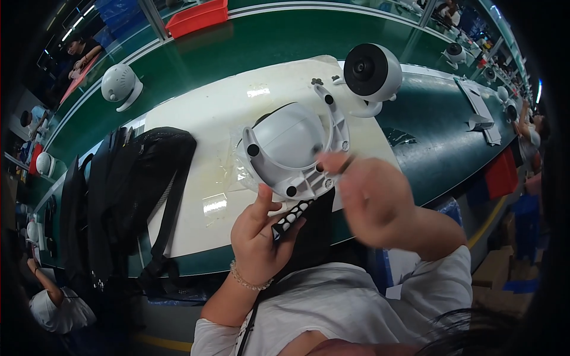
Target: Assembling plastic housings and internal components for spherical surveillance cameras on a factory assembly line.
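On the white mat (202,178) before me lies a round white camera housing (292,135) with its curved stand (307,185) turned toward me. Round black pads sit at several spots along the stand. Below it, my left hand (256,237) is closed on a black strip (292,219) dotted with white circles; its thumb points up toward the stand. My right hand (375,199) is smeared by motion, its fingertips at the right side of the stand close to one black pad. Whether anything is between those fingers cannot be made out.
An upright white camera with a black face (359,70) stands at the mat's far right corner. A black bag (151,160) covers the left side. Another white camera (119,83) stands on the green bench, with a red tray (198,16) at the back. People sit at neighbouring places.
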The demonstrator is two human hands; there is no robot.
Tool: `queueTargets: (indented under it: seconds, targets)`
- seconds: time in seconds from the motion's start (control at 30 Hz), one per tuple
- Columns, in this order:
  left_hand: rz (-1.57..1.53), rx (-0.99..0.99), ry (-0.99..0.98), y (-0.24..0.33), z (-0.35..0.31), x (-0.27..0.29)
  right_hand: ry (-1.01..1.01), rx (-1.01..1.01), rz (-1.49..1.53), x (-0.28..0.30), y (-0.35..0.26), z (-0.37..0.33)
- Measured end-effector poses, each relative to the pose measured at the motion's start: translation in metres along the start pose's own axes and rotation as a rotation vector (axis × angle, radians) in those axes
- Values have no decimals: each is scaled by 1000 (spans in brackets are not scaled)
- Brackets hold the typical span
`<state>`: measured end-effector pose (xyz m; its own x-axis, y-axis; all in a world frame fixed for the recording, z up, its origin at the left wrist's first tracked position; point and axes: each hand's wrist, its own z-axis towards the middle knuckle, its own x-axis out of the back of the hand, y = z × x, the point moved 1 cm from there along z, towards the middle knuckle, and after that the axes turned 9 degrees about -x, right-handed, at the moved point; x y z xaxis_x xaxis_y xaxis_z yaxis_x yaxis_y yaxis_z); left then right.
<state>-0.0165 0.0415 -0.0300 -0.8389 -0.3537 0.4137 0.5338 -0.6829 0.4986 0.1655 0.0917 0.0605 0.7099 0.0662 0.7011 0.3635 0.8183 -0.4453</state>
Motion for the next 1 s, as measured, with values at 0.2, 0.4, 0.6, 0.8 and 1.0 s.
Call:
queueTargets:
  seconds: [0.2,0.4,0.6,0.8,1.0]
  targets:
    - [13,34,-55,-3,-4,1,324,-385,-44,-4,37,-17]
    - [-4,68,-66,-1,-2,0,300,-545,366,-8,46,-13]
    - [13,65,-65,-1,-1,-1,288,-516,219,-5,38,-8]
    - [4,58,-65,-1,0,-2,366,-252,-288,-5,32,-12]
    - [20,60,-25,1,1,-2,209,-264,-431,3,16,-17]
